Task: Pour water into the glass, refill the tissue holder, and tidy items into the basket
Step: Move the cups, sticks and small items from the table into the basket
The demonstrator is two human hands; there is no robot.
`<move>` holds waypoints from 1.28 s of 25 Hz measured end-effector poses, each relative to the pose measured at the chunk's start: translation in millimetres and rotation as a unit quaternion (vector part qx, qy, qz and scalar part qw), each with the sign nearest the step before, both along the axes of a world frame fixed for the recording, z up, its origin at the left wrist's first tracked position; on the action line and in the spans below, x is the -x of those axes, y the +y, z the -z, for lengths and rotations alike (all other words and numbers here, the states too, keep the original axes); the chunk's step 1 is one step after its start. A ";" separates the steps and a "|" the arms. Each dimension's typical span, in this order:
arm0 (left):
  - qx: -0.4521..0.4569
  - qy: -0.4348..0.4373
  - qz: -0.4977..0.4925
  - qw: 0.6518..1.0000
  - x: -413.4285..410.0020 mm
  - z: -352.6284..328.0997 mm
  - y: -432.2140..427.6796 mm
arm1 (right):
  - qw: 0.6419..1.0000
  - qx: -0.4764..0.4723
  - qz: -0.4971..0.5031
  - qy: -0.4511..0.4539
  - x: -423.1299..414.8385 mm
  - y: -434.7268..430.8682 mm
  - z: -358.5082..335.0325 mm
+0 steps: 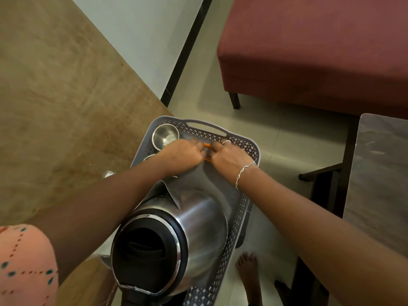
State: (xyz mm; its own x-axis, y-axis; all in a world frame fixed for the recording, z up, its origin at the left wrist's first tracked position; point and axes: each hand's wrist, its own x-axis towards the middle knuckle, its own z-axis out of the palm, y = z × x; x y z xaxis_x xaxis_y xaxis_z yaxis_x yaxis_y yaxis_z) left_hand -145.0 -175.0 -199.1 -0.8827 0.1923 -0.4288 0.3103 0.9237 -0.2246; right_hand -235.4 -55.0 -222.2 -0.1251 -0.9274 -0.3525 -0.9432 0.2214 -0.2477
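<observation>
Two hands meet inside a grey basket (240, 149) at the bench (55, 107) edge. The left hand (181, 156) and right hand (229, 159) are both closed, fingers curled on a thin orange item (207, 145) between them. A steel kettle (176, 235) stands in the basket's near end; a steel bowl (165, 135) sits at its far left corner.

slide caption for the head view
Both hands, left hand and right hand, hold an orange item inside the grey basket beside a steel kettle.

Both arms stretched forward, forearms converging. Left hand (182, 156) and right hand (229, 159) knuckles-up, side by side, fingers (217, 146) curled closed.
</observation>
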 end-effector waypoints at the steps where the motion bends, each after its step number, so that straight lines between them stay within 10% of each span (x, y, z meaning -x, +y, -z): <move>1: -0.007 -0.003 0.005 1.000 0.7 0.0 -1.5 | 1.000 -0.001 0.002 -0.001 -0.5 1.0 -0.5; 6: -0.046 0.020 -0.142 0.989 15.6 -52.3 8.8 | 0.998 0.067 0.006 0.019 0.9 25.4 -28.4; 10: -0.178 0.143 -0.386 0.894 11.4 -124.2 38.9 | 0.980 0.194 0.037 0.031 3.2 89.2 -65.9; 18: -0.248 0.324 -0.330 0.851 17.7 -153.2 249.6 | 0.952 0.248 0.150 0.102 25.5 268.4 -95.5; 32: -0.345 0.157 -0.144 0.914 136.0 -105.1 624.5 | 0.892 0.141 0.398 0.158 85.1 626.8 -113.2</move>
State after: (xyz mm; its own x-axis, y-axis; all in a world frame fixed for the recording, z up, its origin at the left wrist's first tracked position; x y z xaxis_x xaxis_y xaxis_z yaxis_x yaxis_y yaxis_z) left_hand -281.0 449.5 -93.9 -0.9980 0.0619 -0.0096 0.0527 0.9124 0.4060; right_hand -320.5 571.8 -109.0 -0.8361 -0.5462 0.0508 -0.5471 0.8235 -0.1503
